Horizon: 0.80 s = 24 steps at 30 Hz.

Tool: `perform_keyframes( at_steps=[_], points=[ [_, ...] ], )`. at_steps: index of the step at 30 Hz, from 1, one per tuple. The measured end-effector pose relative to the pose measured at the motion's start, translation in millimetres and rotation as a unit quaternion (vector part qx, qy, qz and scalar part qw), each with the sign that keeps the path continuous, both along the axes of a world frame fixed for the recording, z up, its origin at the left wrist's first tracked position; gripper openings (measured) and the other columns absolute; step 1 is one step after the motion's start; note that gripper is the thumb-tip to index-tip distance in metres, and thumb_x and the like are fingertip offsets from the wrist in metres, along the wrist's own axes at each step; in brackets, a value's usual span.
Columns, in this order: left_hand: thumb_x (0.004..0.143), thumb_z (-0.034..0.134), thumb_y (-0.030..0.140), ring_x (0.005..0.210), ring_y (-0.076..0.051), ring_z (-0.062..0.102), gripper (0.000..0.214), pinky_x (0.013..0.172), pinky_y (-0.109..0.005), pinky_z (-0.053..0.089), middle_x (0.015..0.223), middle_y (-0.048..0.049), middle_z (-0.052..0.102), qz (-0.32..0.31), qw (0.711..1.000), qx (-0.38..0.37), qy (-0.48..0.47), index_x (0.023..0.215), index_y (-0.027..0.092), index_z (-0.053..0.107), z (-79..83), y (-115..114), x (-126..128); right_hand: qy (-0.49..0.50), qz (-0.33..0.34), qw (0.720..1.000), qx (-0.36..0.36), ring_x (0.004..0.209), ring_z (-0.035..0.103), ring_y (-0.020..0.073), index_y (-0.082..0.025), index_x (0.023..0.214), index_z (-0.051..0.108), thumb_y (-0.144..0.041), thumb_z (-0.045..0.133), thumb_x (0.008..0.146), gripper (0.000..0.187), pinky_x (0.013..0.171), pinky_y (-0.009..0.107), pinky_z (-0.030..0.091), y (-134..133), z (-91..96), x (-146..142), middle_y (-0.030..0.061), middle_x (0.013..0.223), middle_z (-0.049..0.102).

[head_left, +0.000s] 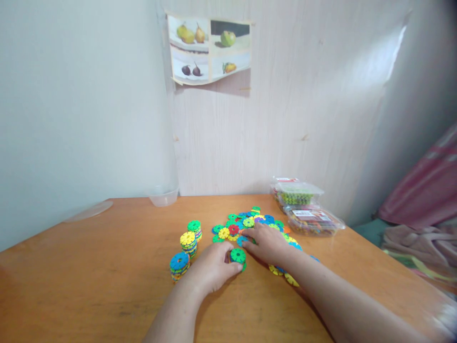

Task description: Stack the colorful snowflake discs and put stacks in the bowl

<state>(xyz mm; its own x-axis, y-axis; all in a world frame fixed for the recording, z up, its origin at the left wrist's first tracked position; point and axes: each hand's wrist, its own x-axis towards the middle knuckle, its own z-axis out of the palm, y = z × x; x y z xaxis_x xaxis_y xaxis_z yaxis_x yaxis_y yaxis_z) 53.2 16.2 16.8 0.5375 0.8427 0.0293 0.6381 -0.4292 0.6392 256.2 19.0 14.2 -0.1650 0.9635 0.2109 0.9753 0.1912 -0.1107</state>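
Note:
My left hand (pixel 216 268) curls around a short stack of notched plastic building discs (pixel 238 256), green on top, standing on the table. Just right of it, my right hand (pixel 268 242) reaches palm down over a loose pile of the same discs (pixel 249 222) in many colours. Its thumb and fingertips are apart, touching the pile near a blue disc (pixel 242 240) and a red disc (pixel 233 230). Part of the pile is hidden beneath this hand. Left of my left hand stand three disc stacks, topped by a green disc (pixel 193 226), a yellow disc (pixel 187 238) and a blue disc (pixel 179 261).
The wooden table (pixel 89 281) meets a wall at the back. A clear plastic bowl (pixel 163 196) and a flat clear lid (pixel 89 211) lie back left. Clear lidded boxes (pixel 316 221) sit back right. Pinkish cloth (pixel 416 250) lies beyond the right edge.

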Motion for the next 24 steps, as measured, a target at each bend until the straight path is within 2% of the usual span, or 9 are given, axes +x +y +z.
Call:
perform_keyframes(
  at_steps=[3, 6, 8, 10, 12, 15, 18, 21, 24],
  points=[
    [0.076, 0.061, 0.035, 0.065, -0.014, 0.053, 0.015, 0.054, -0.023, 0.029, 0.068, 0.0032, 0.056, 0.001, 1.0, 0.002, 0.004, 0.074, 0.02, 0.058, 1.4, -1, 0, -0.037, 0.004, 0.999, -0.004, 0.093, 0.062, 0.0262, -0.026, 0.105, 0.074, -0.054, 0.049, 0.089, 0.04, 0.076, 0.032, 0.043, -3, 1.2, -6, 0.0122, 0.107, 0.066],
    [0.076, 0.061, 0.035, 0.064, -0.014, 0.052, 0.015, 0.054, -0.023, 0.029, 0.068, 0.0032, 0.057, 0.007, 1.0, 0.007, 0.009, 0.073, 0.02, 0.058, 1.9, -1, 0, -0.038, 0.011, 0.999, 0.007, 0.094, 0.061, 0.0259, -0.022, 0.094, 0.075, -0.049, 0.05, 0.09, 0.037, 0.075, 0.031, 0.042, -1, 0.7, -7, 0.0126, 0.103, 0.068],
    [0.075, 0.062, 0.035, 0.065, -0.014, 0.053, 0.016, 0.054, -0.023, 0.029, 0.068, 0.003, 0.057, 0.01, 1.0, 0.01, 0.012, 0.073, 0.021, 0.057, 1.7, -1, 0, 0.002, 0.013, 1.0, 0.023, 0.092, 0.061, 0.0234, -0.02, 0.086, 0.074, -0.042, 0.047, 0.092, 0.035, 0.075, 0.03, 0.041, 2, -0.7, -4, 0.0113, 0.096, 0.069],
    [0.075, 0.062, 0.036, 0.066, -0.015, 0.054, 0.016, 0.053, -0.023, 0.028, 0.068, 0.0026, 0.057, 0.014, 1.0, 0.009, 0.015, 0.072, 0.021, 0.056, 1.0, -1, 0, 0.091, 0.002, 0.995, 0.032, 0.084, 0.06, 0.0193, -0.019, 0.08, 0.071, -0.037, 0.047, 0.092, 0.032, 0.07, 0.027, 0.04, 6, -2.6, 1, 0.008, 0.087, 0.069],
    [0.076, 0.062, 0.036, 0.066, -0.015, 0.054, 0.016, 0.053, -0.023, 0.028, 0.068, 0.0023, 0.057, 0.016, 1.0, 0.006, 0.016, 0.073, 0.021, 0.057, 0.3, 0, 0, 0.224, -0.007, 0.975, 0.012, 0.072, 0.058, 0.0151, -0.018, 0.077, 0.067, -0.035, 0.051, 0.089, 0.027, 0.063, 0.024, 0.038, 8, -4.4, 5, 0.0035, 0.075, 0.067],
    [0.076, 0.061, 0.035, 0.066, -0.015, 0.055, 0.014, 0.053, -0.023, 0.029, 0.069, 0.0021, 0.058, 0.008, 1.0, -0.003, 0.013, 0.076, 0.021, 0.06, 0.5, 0, 0, 0.421, 0.009, 0.903, -0.079, 0.055, 0.05, 0.0102, -0.017, 0.077, 0.063, -0.04, 0.057, 0.084, 0.025, 0.053, 0.021, 0.035, 8, -5.2, 6, -0.0022, 0.061, 0.06],
    [0.076, 0.061, 0.034, 0.066, -0.016, 0.054, 0.013, 0.054, -0.023, 0.03, 0.069, 0.002, 0.058, 0.0, 1.0, -0.009, 0.004, 0.078, 0.021, 0.062, 2.9, -1, 0, 0.514, 0.033, 0.844, -0.152, 0.049, 0.046, 0.0082, -0.017, 0.077, 0.061, -0.043, 0.064, 0.078, 0.026, 0.047, 0.019, 0.031, 1, -3.5, 1, -0.0043, 0.057, 0.057],
    [0.076, 0.061, 0.032, 0.066, -0.015, 0.054, 0.012, 0.055, -0.023, 0.032, 0.07, 0.0024, 0.059, -0.009, 1.0, -0.008, -0.011, 0.08, 0.021, 0.063, 5.0, -2, 0, 0.517, 0.048, 0.835, -0.183, 0.049, 0.046, 0.0083, -0.018, 0.077, 0.061, -0.042, 0.07, 0.073, 0.026, 0.047, 0.019, 0.032, -6, -1.4, -5, -0.0049, 0.055, 0.057],
    [0.075, 0.061, 0.032, 0.065, -0.015, 0.053, 0.012, 0.054, -0.023, 0.031, 0.068, 0.0026, 0.058, -0.001, 1.0, -0.009, -0.008, 0.079, 0.021, 0.062, 4.1, -2, 0, 0.479, 0.054, 0.855, -0.192, 0.049, 0.046, 0.0081, -0.018, 0.072, 0.06, -0.043, 0.069, 0.074, 0.027, 0.047, 0.019, 0.033, -7, -0.3, -8, -0.0041, 0.055, 0.058]
  ],
)
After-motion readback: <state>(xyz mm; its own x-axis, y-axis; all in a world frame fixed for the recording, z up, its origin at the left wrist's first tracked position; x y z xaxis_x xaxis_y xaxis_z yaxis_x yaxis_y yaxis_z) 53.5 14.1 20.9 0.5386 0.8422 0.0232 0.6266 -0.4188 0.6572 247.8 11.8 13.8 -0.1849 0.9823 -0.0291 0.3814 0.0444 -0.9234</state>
